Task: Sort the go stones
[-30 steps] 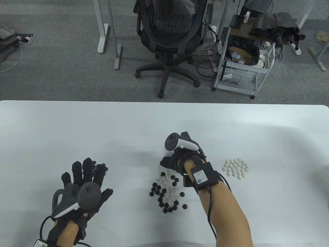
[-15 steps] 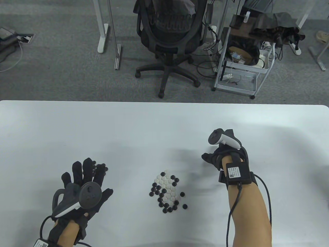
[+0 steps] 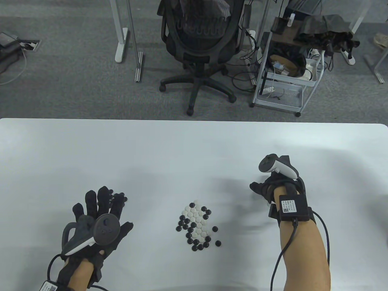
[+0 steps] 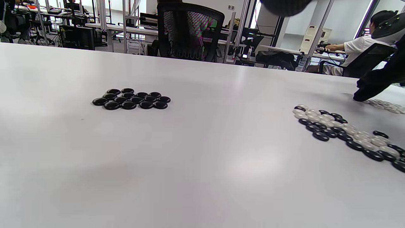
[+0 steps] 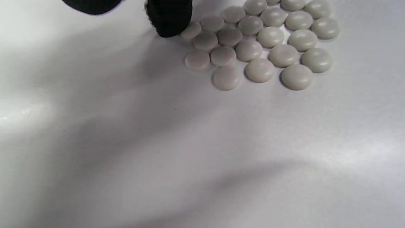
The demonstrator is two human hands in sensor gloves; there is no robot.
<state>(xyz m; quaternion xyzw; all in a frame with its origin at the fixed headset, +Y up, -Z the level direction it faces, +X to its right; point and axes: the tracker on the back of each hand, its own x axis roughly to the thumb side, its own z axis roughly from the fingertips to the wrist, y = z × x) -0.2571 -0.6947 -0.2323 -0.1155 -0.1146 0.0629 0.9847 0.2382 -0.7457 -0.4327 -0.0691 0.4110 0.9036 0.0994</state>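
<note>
Black sensor gloves are worn on the left hand point(image 3: 97, 212) and the right hand point(image 3: 268, 188), each fitted with a dark-and-white tracker. A black box with a white label, possibly a QR code, is strapped to each wrist, with black cables attached.

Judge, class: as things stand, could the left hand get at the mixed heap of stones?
Probably yes. The left hand lies flat and open with bare table between it and the mixed heap; the right hand is off over the white pile.

office clutter past the tabletop point(image 3: 91, 145)
a black office chair point(image 3: 198, 45) stands on grey carpet point(image 3: 66, 88), a white wire cart point(image 3: 285, 75) of cables just beside it, right.
</note>
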